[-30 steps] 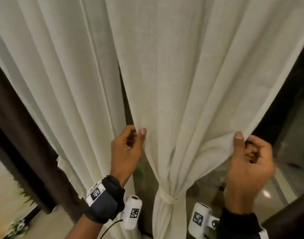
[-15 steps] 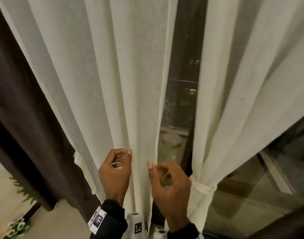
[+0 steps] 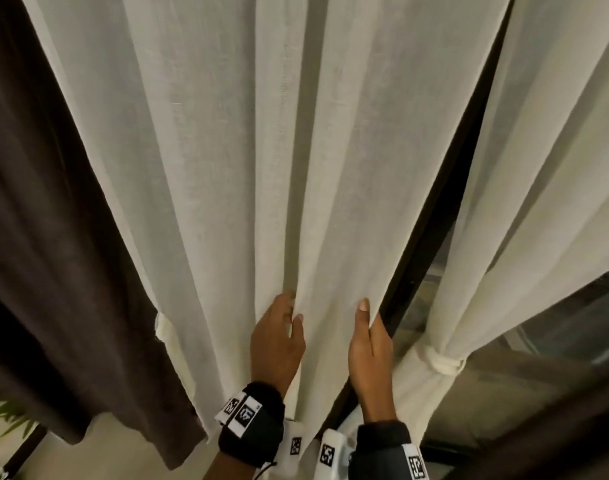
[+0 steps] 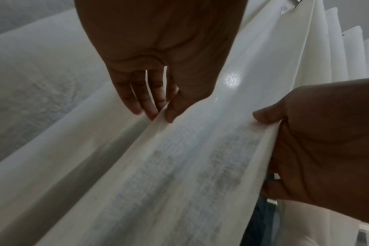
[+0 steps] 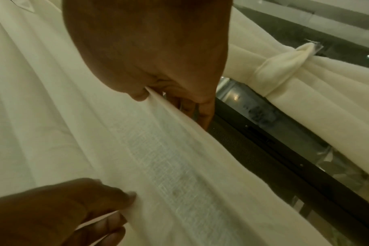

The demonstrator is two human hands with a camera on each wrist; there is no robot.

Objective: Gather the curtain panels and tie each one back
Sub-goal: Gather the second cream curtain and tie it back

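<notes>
Both hands pinch the loose sheer curtain panel (image 3: 261,168): left hand (image 3: 277,344) on a fold, right hand (image 3: 369,348) at its window-side edge. Light, soft fabric, best bunched by its pleats.

Loose curtain panel (image 3: 261,168) is hanging between dark drape (image 3: 54,271) on its left and tied panel (image 3: 538,202) on its right; window frame (image 3: 431,216) is showing behind the gap.

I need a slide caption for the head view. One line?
Left hand and right hand pinch folds of the loose sheer panel; its neighbour is already tied.
</notes>
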